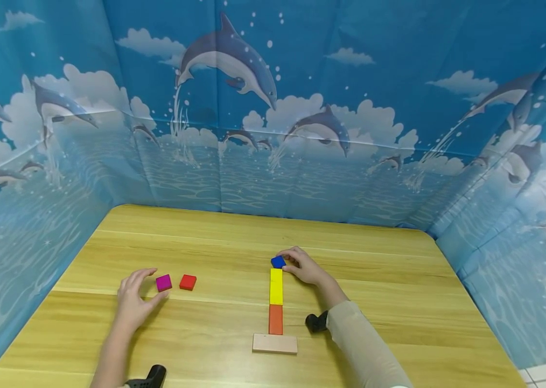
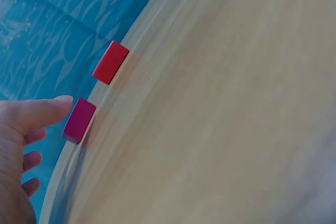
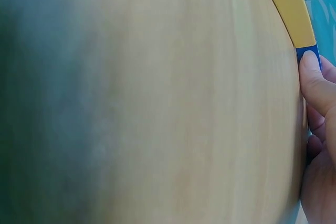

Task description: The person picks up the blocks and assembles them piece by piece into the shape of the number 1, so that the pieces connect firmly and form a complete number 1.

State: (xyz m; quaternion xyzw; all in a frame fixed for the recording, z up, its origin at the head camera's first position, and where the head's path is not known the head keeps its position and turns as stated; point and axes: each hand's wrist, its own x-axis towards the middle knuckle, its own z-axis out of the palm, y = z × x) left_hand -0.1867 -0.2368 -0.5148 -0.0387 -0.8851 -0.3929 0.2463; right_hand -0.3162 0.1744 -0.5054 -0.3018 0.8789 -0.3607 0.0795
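Observation:
In the head view, my right hand pinches a small blue block at the far end of a yellow block. The right wrist view has the thumb on the blue block, right by the end of the yellow one. An orange-red block continues the line toward me, ending at a pale wooden block laid crosswise. On the left, the thumb and fingers of my left hand are spread around a magenta block, its thumb tip close beside the block in the left wrist view.
A red block lies just right of the magenta one. The wooden tabletop meets a blue dolphin-print curtain at the back and sides. Black wrist devices sit near my right wrist and left wrist.

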